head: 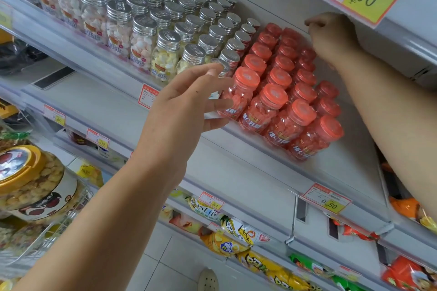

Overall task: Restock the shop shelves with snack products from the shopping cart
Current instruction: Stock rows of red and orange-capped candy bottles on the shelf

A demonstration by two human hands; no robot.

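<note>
Upright silver-lidded bottle (221,66) is held loosely in the left hand (186,106), red-capped bottles (274,95) just beyond its fingertips; right hand (331,35), farther back, is curled, hold not discernible.

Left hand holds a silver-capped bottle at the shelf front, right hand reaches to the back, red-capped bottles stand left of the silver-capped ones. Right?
No: the head view shows the red-capped bottles right of the silver-capped ones, not left. The left hand does hold a silver-capped bottle at the shelf front, and the right hand reaches to the back.
</note>
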